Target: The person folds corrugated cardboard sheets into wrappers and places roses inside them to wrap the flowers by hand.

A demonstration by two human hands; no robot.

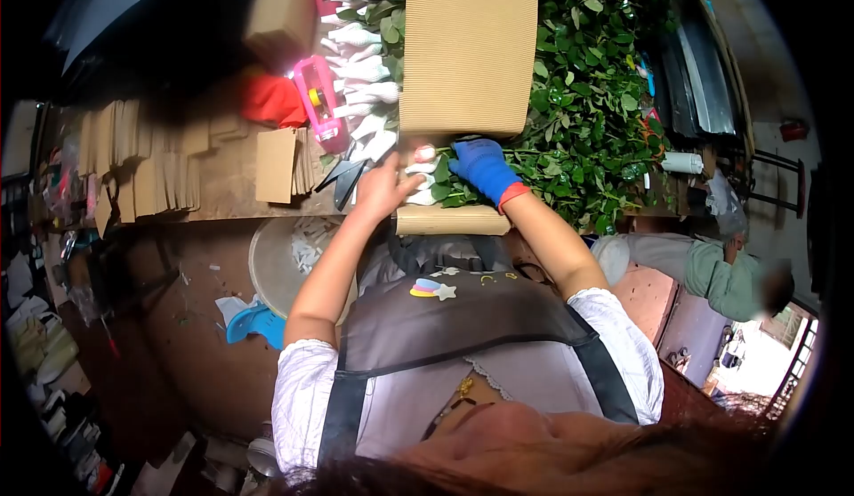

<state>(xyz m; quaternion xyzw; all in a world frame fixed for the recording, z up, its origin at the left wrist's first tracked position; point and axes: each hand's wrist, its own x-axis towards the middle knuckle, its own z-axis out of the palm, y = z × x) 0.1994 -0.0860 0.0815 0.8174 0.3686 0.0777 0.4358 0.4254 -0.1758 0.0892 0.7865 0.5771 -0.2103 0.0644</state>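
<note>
My bare left hand [381, 190] is at the flower-head end of a bunch, its fingers apart beside several white-netted flower heads [420, 195]. A pinkish blurred head [424, 153] lies close to its fingertips. My right hand [483, 169], in a blue glove with a red cuff, is closed over leafy green stems [461, 192]; its fingertips are partly hidden. Corrugated cardboard [469, 51] covers the stems beyond my hands, and a folded strip of the same cardboard [454, 220] shows at the table edge. Black-handled scissors [345, 178] lie left of my left hand.
A pink tape dispenser [318, 104] and cardboard pieces [277, 165] lie to the left. More netted heads [365, 69] line the cardboard's left side; leafy stems [587, 96] spread right. Below the table stands a bucket [267, 260] with white scraps. Another person [725, 274] is at the right.
</note>
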